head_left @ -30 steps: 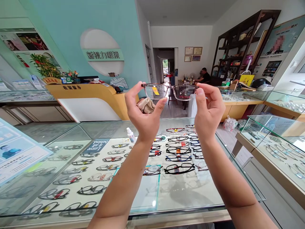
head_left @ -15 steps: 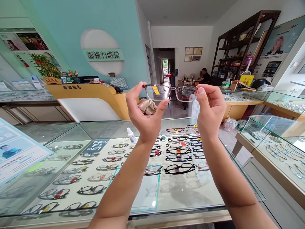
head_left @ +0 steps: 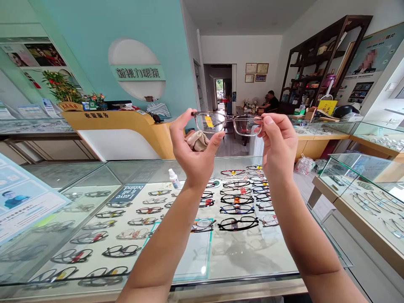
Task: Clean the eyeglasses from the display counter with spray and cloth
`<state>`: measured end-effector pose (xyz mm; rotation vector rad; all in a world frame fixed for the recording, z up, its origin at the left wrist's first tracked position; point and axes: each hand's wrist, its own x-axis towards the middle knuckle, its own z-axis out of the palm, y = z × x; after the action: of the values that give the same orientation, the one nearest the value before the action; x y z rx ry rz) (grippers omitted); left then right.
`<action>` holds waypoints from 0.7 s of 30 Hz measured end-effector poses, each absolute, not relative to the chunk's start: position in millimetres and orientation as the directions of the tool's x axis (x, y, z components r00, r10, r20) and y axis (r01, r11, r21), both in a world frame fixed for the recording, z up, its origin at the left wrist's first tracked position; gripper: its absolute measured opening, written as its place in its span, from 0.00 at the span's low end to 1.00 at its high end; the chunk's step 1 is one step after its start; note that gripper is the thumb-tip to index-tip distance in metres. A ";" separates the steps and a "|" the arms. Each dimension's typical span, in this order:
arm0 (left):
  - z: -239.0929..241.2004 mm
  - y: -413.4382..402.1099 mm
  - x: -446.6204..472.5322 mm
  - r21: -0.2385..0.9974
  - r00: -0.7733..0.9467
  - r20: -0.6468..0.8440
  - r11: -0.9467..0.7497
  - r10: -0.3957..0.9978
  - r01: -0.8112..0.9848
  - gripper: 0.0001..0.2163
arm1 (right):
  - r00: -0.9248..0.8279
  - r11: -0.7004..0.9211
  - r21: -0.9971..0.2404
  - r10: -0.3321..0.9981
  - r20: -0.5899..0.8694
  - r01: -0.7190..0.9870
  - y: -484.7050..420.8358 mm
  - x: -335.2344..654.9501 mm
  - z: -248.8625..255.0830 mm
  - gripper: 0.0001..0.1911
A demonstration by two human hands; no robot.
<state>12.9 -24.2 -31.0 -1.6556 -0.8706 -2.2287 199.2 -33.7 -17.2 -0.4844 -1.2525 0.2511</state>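
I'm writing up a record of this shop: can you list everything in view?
held glasses: one pair, clear with darker top, raised at centre
cloth: one, beige, in left hand
display cases: several, clear glass, front, right, far left
bottle: one, white, left of the forearms
display glasses: many, mixed colours, front case
leaflet: one, blue and white, left foreground
service counter: one, yellow and white, left background
round sign: one, white and teal, left wall
certificates: four, mixed colours, back wall
shelving: one, dark brown, right background; contents too small to tell
seated person: one, dark top, back
left hand: one, bare, holding glasses
right hand: one, bare, holding glasses
forearms: two, bare, lower centre
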 end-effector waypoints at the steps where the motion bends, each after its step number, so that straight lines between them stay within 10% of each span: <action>1: -31.0 -24.2 12.8 0.325 -0.335 0.928 -0.794 0.163 0.513 0.35 | 0.291 0.870 -0.487 0.446 0.846 0.081 -32.5 200.5 -17.3 0.19; 21: -34.5 -3.9 5.1 0.253 -0.228 0.956 -0.912 0.185 0.322 0.37 | 0.297 0.778 -0.589 0.628 0.720 -0.219 -42.0 197.1 -9.9 0.12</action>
<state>5.1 -3.9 -34.5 -1.8932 -0.6239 -2.3100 197.1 -42.0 -9.9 -0.4185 -1.1396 0.5848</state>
